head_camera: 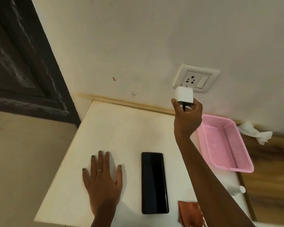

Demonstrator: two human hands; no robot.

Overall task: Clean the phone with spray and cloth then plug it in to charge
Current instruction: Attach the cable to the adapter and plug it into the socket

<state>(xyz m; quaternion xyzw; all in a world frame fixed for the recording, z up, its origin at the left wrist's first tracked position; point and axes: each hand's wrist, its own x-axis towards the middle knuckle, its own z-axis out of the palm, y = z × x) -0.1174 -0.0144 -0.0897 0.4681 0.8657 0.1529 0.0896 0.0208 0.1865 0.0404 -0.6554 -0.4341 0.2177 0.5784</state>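
Note:
A black phone (154, 182) lies screen up on the white table (121, 128). My left hand (102, 182) rests flat on the table to the phone's left, fingers spread. My right hand (187, 115) is raised and grips a white charger adapter (184, 94) with a dark cable hanging under it, held just below the wall socket (196, 79). Whether its prongs touch the socket I cannot tell. A reddish-brown cloth (189, 213) lies at the table's front right, partly behind my forearm. A small white bottle (237, 190) lies on its side at the right edge.
A pink perforated basket (236, 169) sits on the table's right side near the wall. Crumpled white tissue (254, 131) lies beyond it on a wooden surface. A dark door (23, 63) stands to the left of the table.

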